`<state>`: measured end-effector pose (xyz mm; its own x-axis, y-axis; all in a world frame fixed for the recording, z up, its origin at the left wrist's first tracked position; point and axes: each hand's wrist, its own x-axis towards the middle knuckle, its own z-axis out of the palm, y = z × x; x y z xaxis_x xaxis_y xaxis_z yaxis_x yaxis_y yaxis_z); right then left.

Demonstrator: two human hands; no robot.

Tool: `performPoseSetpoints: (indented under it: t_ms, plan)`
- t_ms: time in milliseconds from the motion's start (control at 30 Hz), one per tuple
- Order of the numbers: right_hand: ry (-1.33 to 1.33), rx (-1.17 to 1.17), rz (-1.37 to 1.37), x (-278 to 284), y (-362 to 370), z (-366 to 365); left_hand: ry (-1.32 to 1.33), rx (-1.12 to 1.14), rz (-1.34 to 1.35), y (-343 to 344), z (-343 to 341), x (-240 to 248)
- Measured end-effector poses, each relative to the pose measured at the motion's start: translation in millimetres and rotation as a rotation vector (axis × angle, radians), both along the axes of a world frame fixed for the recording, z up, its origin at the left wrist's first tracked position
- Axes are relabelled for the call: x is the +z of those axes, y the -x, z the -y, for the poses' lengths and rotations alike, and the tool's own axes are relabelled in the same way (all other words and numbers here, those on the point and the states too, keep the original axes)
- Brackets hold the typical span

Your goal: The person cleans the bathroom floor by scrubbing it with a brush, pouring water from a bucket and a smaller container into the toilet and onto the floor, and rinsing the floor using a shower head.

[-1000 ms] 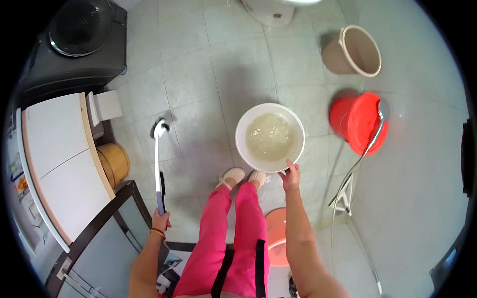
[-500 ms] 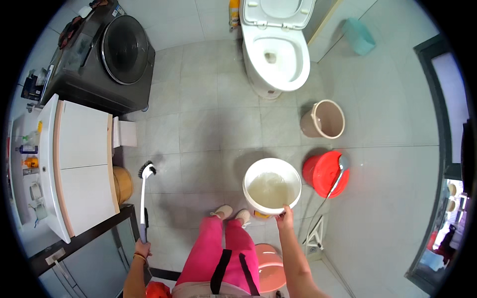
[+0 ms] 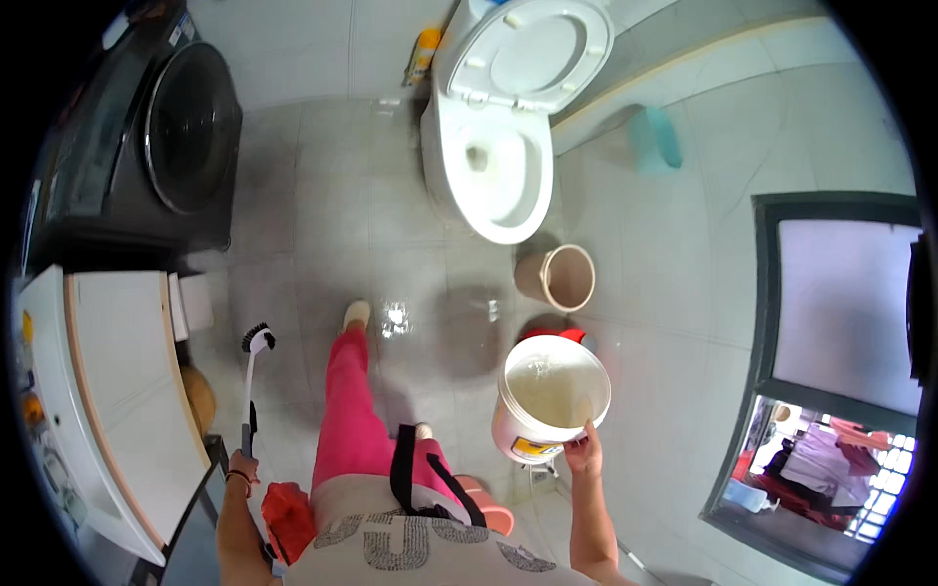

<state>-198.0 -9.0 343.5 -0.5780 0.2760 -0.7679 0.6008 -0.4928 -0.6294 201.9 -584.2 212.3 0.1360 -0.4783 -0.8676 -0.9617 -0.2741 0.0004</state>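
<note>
My left hand (image 3: 241, 469) is closed round the grey grip of a long white toilet brush (image 3: 249, 383), whose black bristle head points away from me. My right hand (image 3: 583, 451) grips the near right rim of a white bucket (image 3: 512, 418) with a yellow label. Cloudy water stands in the bucket, which tilts slightly. Beyond it, most of a red bucket (image 3: 572, 335) is hidden. The white toilet (image 3: 438, 166) ahead has its lid up, and a brownish patch shows in its bowl.
A beige bucket (image 3: 532, 278) stands between toilet and white bucket. On the left are a dark washing machine (image 3: 93, 195) and a white cabinet (image 3: 117, 361). A pink basin (image 3: 493, 515) lies behind my legs. A teal bin (image 3: 655, 140) hangs on the right wall. Wet spots shine on the floor.
I have stepped forward toward the toilet. The white bucket has come up off the floor in my right hand and now covers most of the red bucket. The brush stays in my left hand.
</note>
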Motion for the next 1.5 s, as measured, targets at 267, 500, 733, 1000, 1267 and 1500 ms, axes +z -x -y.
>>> performPoseSetpoints:
  t_ms: [267,500,733,1000,1267,1500]
  plan:
    - [-0.04,0.339,-0.125,75.0,144.8,34.7,0.055,-0.072,-0.12,135.6,76.5,75.7]
    - [-0.415,0.407,0.22,66.7,302.1,85.9,0.138,0.044,-0.193,186.9,48.3,115.1]
    - [-0.406,0.538,0.181,86.6,398.6,106.6,0.115,0.186,-0.016,149.9,8.1,95.6]
    - [-0.518,0.572,0.05,145.5,435.8,134.9,-0.112,0.32,0.183,104.1,-26.6,46.5]
    - [-0.668,0.621,0.09,187.4,481.4,137.7,-0.041,0.3,0.173,100.8,-13.0,50.4]
    - [-0.732,0.615,0.078,208.6,490.5,152.2,-0.007,0.297,0.101,90.9,-21.6,23.2]
